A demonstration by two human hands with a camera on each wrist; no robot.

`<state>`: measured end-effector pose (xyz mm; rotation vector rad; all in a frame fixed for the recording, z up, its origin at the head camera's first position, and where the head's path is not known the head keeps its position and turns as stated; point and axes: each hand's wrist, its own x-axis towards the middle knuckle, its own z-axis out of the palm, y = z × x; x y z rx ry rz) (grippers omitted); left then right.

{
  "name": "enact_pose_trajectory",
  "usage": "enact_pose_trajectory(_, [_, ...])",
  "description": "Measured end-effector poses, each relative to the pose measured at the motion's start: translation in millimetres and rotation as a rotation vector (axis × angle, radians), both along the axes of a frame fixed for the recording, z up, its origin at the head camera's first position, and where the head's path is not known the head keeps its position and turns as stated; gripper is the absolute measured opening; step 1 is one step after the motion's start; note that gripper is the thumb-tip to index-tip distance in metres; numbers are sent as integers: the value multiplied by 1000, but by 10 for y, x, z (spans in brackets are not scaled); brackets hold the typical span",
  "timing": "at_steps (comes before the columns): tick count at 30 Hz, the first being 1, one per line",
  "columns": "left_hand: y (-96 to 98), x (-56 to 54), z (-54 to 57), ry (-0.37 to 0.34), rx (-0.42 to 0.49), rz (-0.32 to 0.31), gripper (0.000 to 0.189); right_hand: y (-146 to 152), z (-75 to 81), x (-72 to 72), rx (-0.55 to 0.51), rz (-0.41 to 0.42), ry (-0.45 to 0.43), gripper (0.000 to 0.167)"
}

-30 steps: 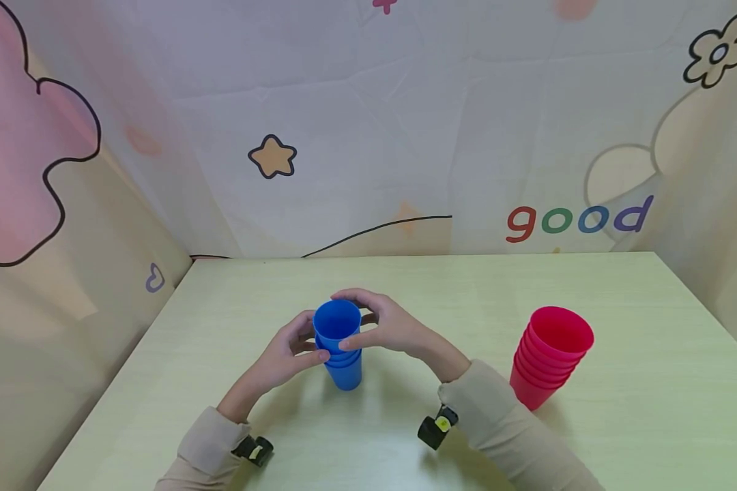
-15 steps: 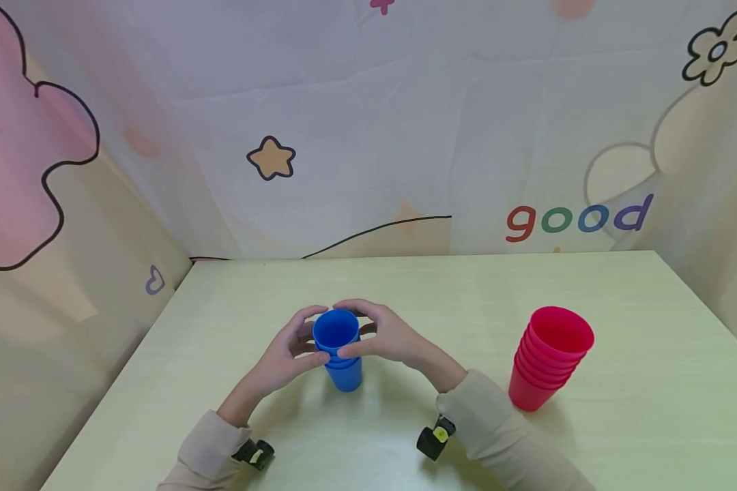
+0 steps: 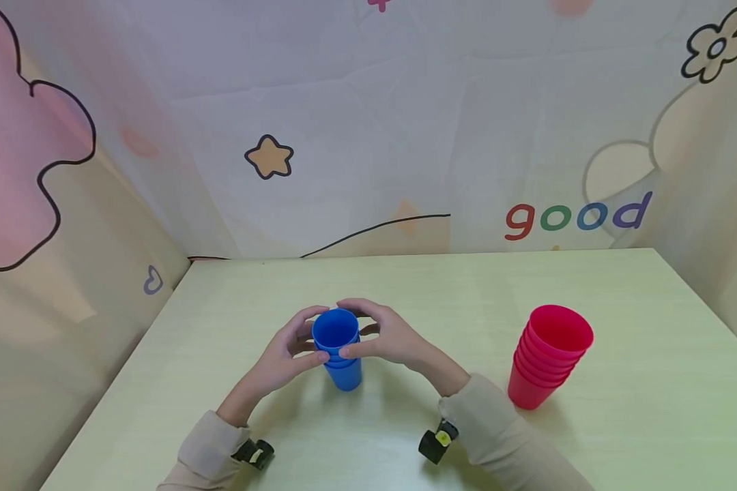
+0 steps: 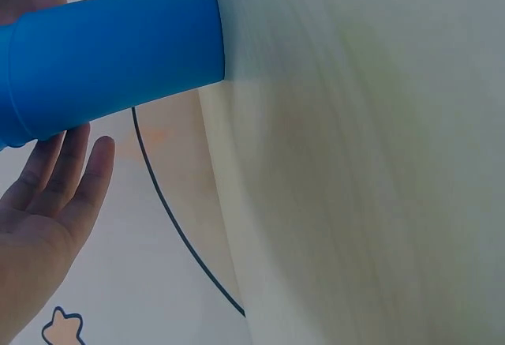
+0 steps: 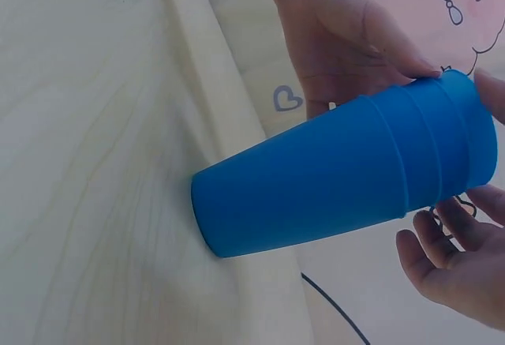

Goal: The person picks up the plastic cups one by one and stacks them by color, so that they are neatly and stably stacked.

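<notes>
A stack of nested blue cups [image 3: 344,376] stands upright on the table, left of its middle. My left hand [image 3: 285,352] holds the stack from the left, its thumb on the near side below the upper rims. From the right, my right hand [image 3: 388,335] holds the topmost blue cup [image 3: 336,330], thumb at the front and index finger at the back of its rim. In the right wrist view, stepped rims show near the mouth of the blue stack [image 5: 339,163], and the cups fit closely. The left wrist view shows the smooth lower wall of the stack [image 4: 118,49].
A stack of several red cups [image 3: 546,361] stands on the right of the pale wooden table [image 3: 651,409], beyond the right forearm. A printed cloth backdrop [image 3: 356,136] rises behind the table's back edge. Each sleeve carries a small black wrist camera [image 3: 254,453].
The top blue cup has sunk deeper into the stack, and my right hand has come down with it. Over the last half second the hands and cups hardly move. The red cups stay put.
</notes>
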<state>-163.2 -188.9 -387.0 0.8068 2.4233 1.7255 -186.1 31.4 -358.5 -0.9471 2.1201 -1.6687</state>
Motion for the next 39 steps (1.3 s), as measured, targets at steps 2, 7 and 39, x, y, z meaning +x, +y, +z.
enact_pose_trajectory(2, [1, -2, 0, 0, 3, 2, 60, 25, 25, 16, 2, -16, 20, 65])
enact_pose_trajectory(7, [37, 28, 86, 11, 8, -10, 60, 112, 117, 58, -6, -55, 86, 67])
enact_pose_trajectory(39, [-240, -61, 236, 338, -53, 85, 71, 1835, 1089, 491, -206, -249, 445, 57])
